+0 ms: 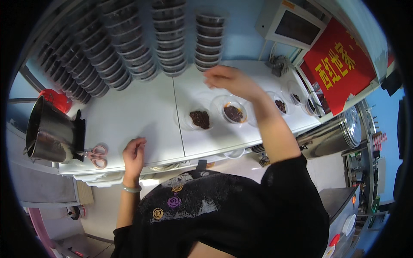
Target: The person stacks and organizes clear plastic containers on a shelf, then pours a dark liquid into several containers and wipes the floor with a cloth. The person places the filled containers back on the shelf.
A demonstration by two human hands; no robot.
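My left hand (134,153), a bangle on its wrist, is over the front of the white counter (138,119), fingers loosely curled with nothing seen in them. My right hand (222,77) is blurred in front of the rightmost stack of lidded containers (209,48); whether it touches the stack or holds anything cannot be told. Below it stand clear plastic containers with dark food: one (200,118) left of centre, one (234,112) with orange sauce round its rim, and one (280,105) just right of my forearm. More small containers (311,104) stand further right.
Tall stacks of filled containers (129,48) line the back wall. A steel pot (51,132), a red bag (58,98) and pink-handled scissors (97,156) are at the left. A white box with a dark panel (298,27), a red banner (338,67) and a lidded steel drum (332,133) are at the right.
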